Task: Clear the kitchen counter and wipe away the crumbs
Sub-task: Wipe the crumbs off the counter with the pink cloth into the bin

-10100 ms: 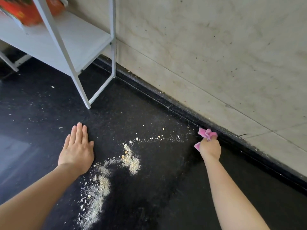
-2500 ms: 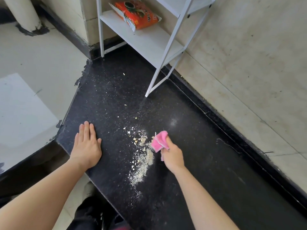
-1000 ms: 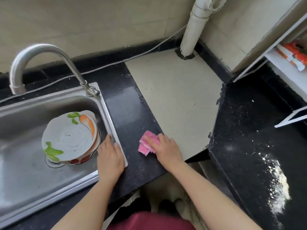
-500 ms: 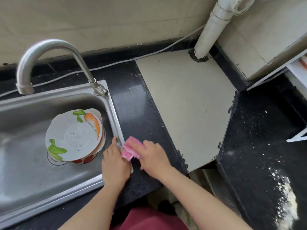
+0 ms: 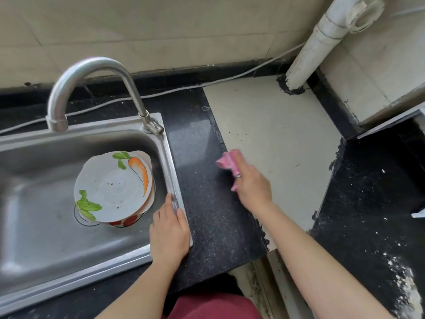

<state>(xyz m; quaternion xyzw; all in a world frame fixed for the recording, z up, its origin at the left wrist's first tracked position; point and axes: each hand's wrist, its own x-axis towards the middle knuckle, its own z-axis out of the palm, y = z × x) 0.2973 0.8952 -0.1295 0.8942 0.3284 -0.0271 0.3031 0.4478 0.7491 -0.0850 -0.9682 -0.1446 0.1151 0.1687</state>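
Though apart, two hands [image 5: 169, 231] [image 5: 251, 187], one cloth [image 5: 226, 162].

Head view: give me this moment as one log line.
left hand: flat on sink rim | right hand: grips pink cloth over black counter | plate: in sink | crumbs: piled far right, unwiped

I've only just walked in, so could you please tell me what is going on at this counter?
A person seems to be wiping the black counter beside the sink. The right hand grips a pink cloth near the counter's edge with the pale tile, though blur hides whether it touches. The left hand rests flat on the sink's right rim. Plates sit stacked in the sink. A pile of crumbs lies at far right, not yet wiped.
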